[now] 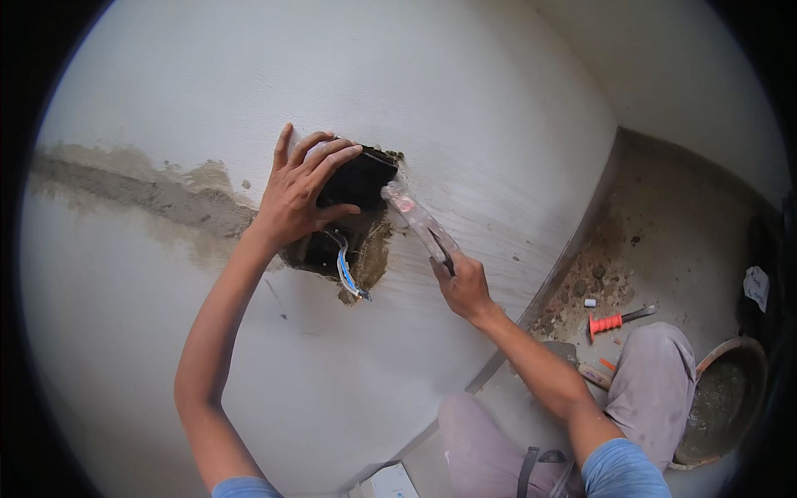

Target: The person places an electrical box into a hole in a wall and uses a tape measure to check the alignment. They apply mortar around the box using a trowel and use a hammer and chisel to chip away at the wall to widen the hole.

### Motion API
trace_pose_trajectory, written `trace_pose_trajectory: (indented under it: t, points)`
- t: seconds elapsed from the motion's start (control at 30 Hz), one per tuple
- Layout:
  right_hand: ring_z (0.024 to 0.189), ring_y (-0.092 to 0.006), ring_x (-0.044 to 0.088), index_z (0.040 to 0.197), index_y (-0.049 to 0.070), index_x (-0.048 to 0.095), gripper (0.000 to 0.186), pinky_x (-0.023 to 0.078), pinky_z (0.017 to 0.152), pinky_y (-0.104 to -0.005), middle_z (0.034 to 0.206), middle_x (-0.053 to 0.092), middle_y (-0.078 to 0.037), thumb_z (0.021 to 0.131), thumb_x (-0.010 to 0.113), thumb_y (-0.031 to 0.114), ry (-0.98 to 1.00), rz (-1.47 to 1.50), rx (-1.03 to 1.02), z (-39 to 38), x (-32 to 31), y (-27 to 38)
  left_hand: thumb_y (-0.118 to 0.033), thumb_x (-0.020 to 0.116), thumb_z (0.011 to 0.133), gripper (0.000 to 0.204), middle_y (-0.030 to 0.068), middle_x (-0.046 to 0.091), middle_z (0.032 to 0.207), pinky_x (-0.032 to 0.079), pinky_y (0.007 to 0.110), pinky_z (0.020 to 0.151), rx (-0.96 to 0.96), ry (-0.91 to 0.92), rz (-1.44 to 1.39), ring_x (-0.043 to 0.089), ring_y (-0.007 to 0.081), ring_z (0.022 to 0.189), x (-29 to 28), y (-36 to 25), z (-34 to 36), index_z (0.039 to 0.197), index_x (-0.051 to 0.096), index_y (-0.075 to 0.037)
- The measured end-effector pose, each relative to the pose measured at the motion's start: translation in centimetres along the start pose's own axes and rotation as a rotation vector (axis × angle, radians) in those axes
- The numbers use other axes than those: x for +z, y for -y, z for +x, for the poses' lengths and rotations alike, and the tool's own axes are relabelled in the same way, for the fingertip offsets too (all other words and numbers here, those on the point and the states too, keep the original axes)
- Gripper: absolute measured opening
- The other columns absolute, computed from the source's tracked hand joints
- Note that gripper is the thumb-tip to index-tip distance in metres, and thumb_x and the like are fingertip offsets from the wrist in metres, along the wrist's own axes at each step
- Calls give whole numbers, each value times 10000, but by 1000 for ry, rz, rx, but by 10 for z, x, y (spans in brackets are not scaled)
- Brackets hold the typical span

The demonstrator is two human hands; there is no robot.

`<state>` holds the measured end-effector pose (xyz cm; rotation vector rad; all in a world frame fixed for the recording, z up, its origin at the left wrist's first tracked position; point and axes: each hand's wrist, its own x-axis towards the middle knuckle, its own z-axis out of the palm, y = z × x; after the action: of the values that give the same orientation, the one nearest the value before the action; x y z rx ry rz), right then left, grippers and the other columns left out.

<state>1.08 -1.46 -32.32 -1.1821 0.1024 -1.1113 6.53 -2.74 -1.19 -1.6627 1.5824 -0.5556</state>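
- You faced a pale, smooth wall (498, 108), with a rough grey strip of mortar (158, 195) running from near its left edge to the cut-out in its middle.
- Black box (357, 176): it sat in that cut-out, well in from the wall's edges; blue and white wires (344, 267) hung out at its lower part.
- Your left hand (300, 187) had its fingers spread wide, the tips at the box's upper edge and the thumb across its dark front.
- Your right hand (463, 286) was closed round a scuffed, pale hand tool (418, 220), whose head stood at the box's right side.
- Beyond the wall's lower right edge lay the floor (689, 212), with crumbled rubble (581, 290) along that edge and a red-handled chisel (608, 323) near your knee.
- The box's inside was too dark to read, and your palm covered part of its left side.
- Your knee partly hid a round basin (756, 365) of grey mix; a white box (394, 480) was cut off at the bottom.
- A dark object (754, 241) at the right faded into shadow; you could not tell its kind.
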Motion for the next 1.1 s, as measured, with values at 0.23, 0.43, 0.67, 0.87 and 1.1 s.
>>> trace_pose_trajectory:
  t: [0.23, 0.43, 0.67, 0.87, 1.1]
  points:
    - [646, -388, 641, 1106, -1, 538, 245, 478, 549, -422, 678, 605, -213, 919, 605, 142, 51, -19, 55, 5, -1, 11, -488, 766, 686, 816, -19, 500, 1334, 54, 509, 1199, 15, -25, -5, 389, 192, 1317, 2, 0, -2, 1381, 430, -224]
    - [612, -381, 629, 1095, 0, 542, 255, 466, 539, -410, 653, 595, -194, 945, 587, 200, -41, 4, 46, 14, -15, 25, -470, 772, 685, 783, 7, 456, 1373, 68, 520, 1195, -34, -145, -10, 376, 215, 1326, 14, -2, -15, 1355, 456, -216]
    - [544, -390, 553, 997, -51, 523, 258, 421, 513, -405, 627, 542, -219, 951, 579, 197, -65, -4, -59, 48, -4, 28, -383, 807, 678, 696, 39, 420, 1411, 105, 540, 1178, -151, -146, -56, 335, 263, 1358, 5, -15, -16, 1285, 526, -189]
    - [559, -413, 542, 1010, -39, 535, 245, 423, 521, -405, 641, 547, -231, 947, 585, 192, -37, -3, 1, 43, -5, 27, -443, 747, 741, 633, 49, 375, 1446, 76, 517, 1185, -187, -113, -36, 288, 262, 1388, 3, -17, -16, 1284, 527, -204]
    - [551, -407, 563, 1013, -27, 529, 242, 408, 500, -423, 607, 538, -230, 958, 564, 205, -28, 9, 3, 52, -7, 33, -455, 754, 729, 683, 63, 320, 1489, 76, 520, 1186, -203, -110, -41, 228, 290, 1420, 2, -18, -13, 1311, 498, -204]
